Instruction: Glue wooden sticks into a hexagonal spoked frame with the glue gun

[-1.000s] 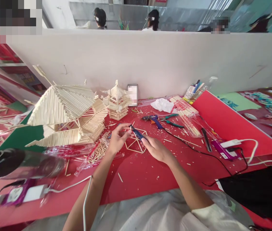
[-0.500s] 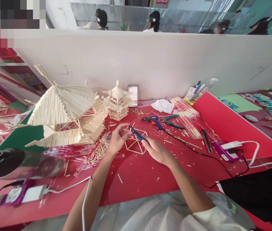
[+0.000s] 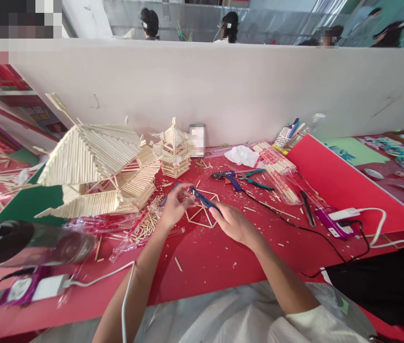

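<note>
My right hand [image 3: 235, 223] is wrapped round a slim dark blue hand tool [image 3: 203, 197], which looks like cutters or pliers. Its tip points up-left towards my left hand [image 3: 178, 205], whose fingers are pinched at a small pale wooden stick [image 3: 193, 193] by the tip. Partly hidden behind my left hand is a blue strip-like thing [image 3: 170, 193]. Under both hands lies a flat frame of thin wooden sticks [image 3: 202, 224] with spokes, on the red tabletop [image 3: 202, 267]. Left of my left hand, cut stick pieces [image 3: 146, 228] lie on a plastic bag.
A large stick-built pavilion [image 3: 94, 157] and a smaller stick tower [image 3: 175, 152] stand left and back. Right of the hands lie a glue gun [image 3: 232, 180], green-handled pliers [image 3: 255, 178] and packed sticks [image 3: 276, 171]. A dark bottle [image 3: 30, 243], power strips [image 3: 336, 226] and cables lie around.
The view has shifted slightly. More of the blue strip-like thing shows behind my left hand. Both hands keep nearly the same place and grip.
</note>
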`<state>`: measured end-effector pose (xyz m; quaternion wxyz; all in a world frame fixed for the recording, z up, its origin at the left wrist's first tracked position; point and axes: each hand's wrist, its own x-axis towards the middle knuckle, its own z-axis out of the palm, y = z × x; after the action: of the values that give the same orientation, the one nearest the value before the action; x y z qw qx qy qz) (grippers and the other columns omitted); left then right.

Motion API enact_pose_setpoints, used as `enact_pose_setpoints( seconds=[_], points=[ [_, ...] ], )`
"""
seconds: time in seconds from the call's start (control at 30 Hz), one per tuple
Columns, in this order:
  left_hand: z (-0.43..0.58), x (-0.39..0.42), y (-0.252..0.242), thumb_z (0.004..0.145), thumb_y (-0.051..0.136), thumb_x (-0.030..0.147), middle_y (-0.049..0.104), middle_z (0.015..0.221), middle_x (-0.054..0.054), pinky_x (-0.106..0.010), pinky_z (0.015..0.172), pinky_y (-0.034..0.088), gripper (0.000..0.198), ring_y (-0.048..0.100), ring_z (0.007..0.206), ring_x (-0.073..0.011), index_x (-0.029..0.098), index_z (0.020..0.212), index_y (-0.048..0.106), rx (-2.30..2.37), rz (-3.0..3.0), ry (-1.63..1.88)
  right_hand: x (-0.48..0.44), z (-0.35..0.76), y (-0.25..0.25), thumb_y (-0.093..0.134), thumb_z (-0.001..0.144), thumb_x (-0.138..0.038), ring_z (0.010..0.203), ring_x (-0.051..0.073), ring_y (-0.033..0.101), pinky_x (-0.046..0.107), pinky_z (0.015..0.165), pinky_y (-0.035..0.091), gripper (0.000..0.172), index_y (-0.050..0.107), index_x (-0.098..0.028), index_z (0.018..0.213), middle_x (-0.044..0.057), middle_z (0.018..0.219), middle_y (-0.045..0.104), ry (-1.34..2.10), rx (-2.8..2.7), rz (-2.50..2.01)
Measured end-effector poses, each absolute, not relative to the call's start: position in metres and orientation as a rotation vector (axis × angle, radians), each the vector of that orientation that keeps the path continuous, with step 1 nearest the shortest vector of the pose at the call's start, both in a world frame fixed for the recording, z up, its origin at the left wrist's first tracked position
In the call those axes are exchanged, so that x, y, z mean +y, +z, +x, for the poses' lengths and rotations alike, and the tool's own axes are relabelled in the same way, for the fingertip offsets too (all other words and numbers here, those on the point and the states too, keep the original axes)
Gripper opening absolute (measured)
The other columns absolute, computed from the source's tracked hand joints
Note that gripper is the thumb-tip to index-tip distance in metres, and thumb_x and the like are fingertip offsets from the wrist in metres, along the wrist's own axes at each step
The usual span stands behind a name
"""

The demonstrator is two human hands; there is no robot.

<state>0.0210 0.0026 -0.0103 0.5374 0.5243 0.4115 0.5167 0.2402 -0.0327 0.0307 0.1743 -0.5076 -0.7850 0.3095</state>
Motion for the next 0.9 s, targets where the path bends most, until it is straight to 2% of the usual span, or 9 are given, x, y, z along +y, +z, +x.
enact_pose_setpoints(
  seconds=[0.43,0.9],
  points=[
    [0.022,0.0029,-0.0098,0.082,0.082,0.04,0.069,0.089,-0.001,-0.033,0.075,0.068,0.05,0.074,0.073,-0.0158,0.018,0.123,0.063,0.973,1.273,1.262,-0.0334,0.2374,0.0365,0.033,0.111,-0.04,0.105,0.026,0.071,0.031,0.086,0.047,0.045,0.062,-0.018,0.137,0.012,0.119,0.075,0.912,-2.223,-1.428],
    [0.0225,0.0046,-0.0122,0.081,0.082,0.038,0.066,0.087,0.0,-0.032,0.073,0.067,0.048,0.074,0.072,-0.0158,0.018,0.122,0.065,0.98,1.292,1.256,-0.0344,0.2397,0.0312,0.034,0.112,-0.038,0.101,0.026,0.072,0.029,0.082,0.046,0.042,0.064,-0.018,0.134,0.012,0.115,0.076,0.8,-2.257,-1.459]
  ],
)
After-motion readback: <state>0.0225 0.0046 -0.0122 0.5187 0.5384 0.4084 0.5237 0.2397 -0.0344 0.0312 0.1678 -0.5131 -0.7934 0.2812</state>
